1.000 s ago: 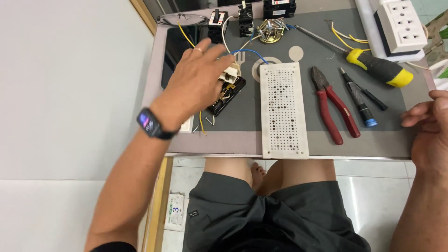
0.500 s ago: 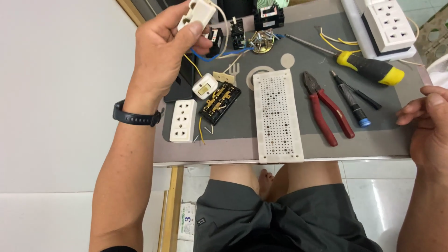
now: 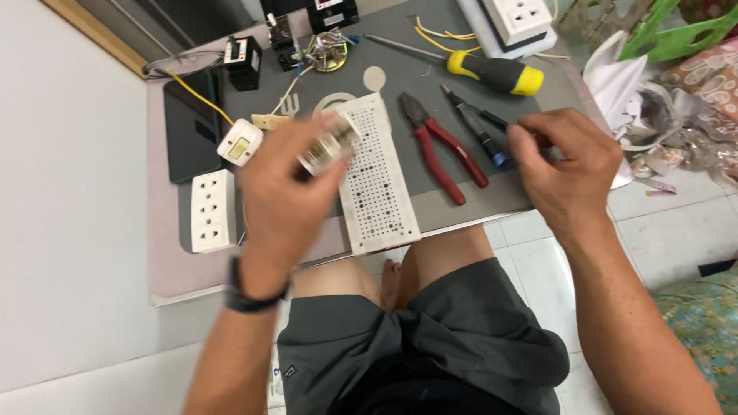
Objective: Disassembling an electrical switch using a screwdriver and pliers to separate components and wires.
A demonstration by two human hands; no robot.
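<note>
A: Edges? Room?
B: Left hand (image 3: 288,192) grips small blurred white-metallic part (image 3: 329,144) over perforated plate (image 3: 377,192), near table's (image 3: 165,269) front edge.
A: Right hand (image 3: 569,173)?
B: Curled beside pliers (image 3: 442,150); grip unclear.

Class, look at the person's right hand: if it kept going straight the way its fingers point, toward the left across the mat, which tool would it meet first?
Probably the blue-tipped tool right at the right hand's fingers; the red pliers lie next beyond it. Height above the mat is hard to judge.
</note>
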